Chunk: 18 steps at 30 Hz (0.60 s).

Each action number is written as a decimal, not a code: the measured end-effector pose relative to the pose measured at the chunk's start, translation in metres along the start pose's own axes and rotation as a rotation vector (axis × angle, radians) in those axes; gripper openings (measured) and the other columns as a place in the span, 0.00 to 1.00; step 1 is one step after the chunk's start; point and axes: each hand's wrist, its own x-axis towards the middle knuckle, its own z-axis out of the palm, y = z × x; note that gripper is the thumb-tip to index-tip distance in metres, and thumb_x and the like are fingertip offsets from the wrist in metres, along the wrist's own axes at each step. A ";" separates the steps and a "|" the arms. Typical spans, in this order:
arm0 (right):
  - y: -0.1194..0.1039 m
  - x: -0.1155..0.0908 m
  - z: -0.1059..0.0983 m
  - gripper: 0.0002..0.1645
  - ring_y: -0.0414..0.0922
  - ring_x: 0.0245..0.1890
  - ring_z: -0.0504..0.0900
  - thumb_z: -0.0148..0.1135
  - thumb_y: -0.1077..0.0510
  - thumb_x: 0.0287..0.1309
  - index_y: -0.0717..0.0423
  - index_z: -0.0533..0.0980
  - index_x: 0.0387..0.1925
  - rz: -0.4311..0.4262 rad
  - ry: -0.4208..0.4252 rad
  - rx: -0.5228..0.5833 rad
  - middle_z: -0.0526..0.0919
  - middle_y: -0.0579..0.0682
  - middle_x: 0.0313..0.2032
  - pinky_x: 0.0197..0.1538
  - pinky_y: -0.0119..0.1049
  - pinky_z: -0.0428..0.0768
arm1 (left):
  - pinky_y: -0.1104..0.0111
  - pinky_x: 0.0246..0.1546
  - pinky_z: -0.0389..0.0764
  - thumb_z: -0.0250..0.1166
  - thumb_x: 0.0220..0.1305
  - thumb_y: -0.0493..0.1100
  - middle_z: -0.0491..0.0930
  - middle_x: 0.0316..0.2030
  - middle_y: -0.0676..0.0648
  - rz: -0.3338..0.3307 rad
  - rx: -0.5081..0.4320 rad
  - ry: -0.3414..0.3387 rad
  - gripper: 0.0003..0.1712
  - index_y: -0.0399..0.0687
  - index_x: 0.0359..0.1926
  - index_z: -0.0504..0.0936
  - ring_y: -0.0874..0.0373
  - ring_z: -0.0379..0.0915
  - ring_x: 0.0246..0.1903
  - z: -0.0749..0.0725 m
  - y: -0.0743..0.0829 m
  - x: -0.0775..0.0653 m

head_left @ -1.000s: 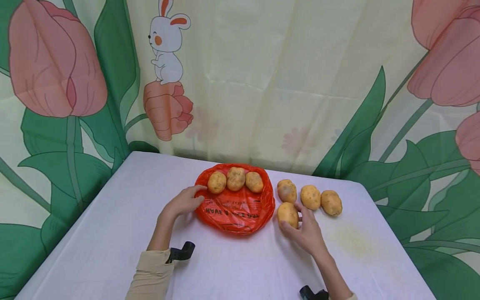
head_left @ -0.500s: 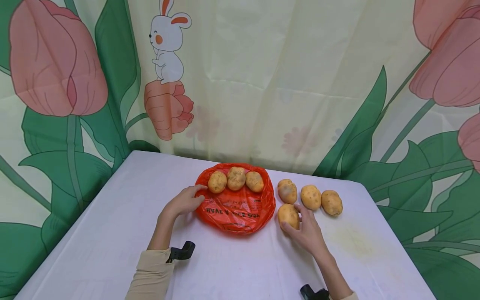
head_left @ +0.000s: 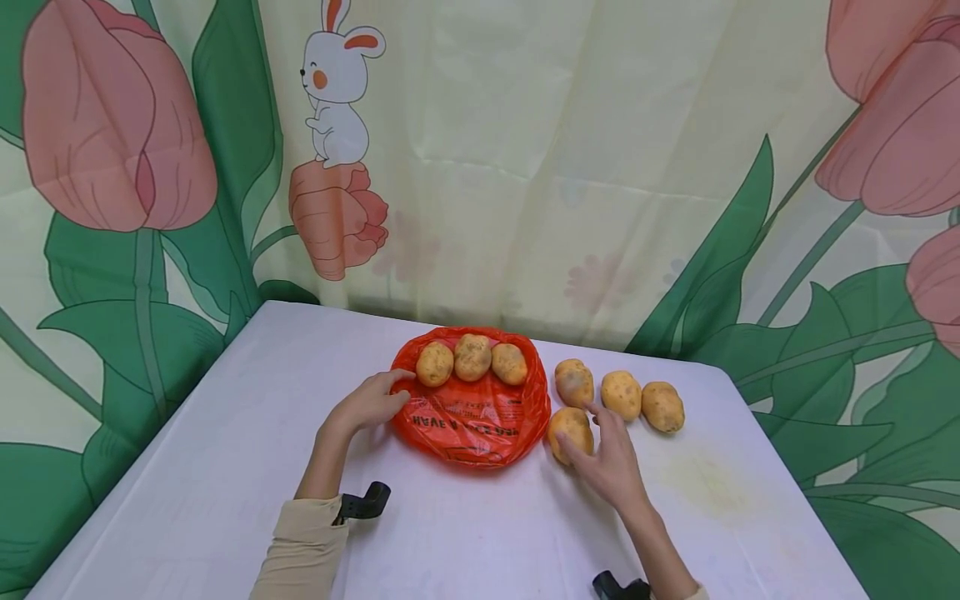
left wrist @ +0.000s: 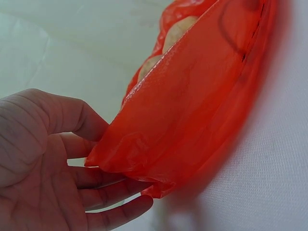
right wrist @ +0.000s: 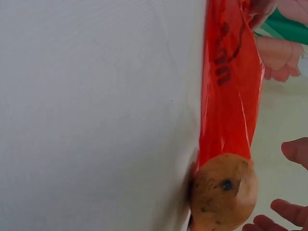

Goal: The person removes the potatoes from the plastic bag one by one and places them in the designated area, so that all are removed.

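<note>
A round red plastic bag sits open on the table, with three potatoes in a row at its far side. My left hand holds the bag's left edge; in the left wrist view, the red plastic lies between thumb and fingers. Just right of the bag, a single potato rests on the white cloth. Around that potato my right hand is spread, its fingers apart from the skin in the right wrist view.
Three more potatoes lie beyond my right hand, to the right of the bag. A white cloth covers the table, and a printed curtain hangs behind its far edge.
The near potato has shifted slightly left toward the bag, and my right hand has let go of it, moving slightly left too. My left hand stays at the bag's edge.
</note>
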 end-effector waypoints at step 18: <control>-0.040 0.009 0.031 0.39 0.57 0.61 0.75 0.72 0.50 0.61 0.58 0.68 0.69 -0.126 0.055 0.162 0.73 0.60 0.63 0.61 0.57 0.78 | 0.39 0.69 0.65 0.52 0.72 0.39 0.70 0.68 0.32 -0.003 -0.003 -0.006 0.28 0.35 0.70 0.70 0.35 0.64 0.68 -0.001 0.002 -0.002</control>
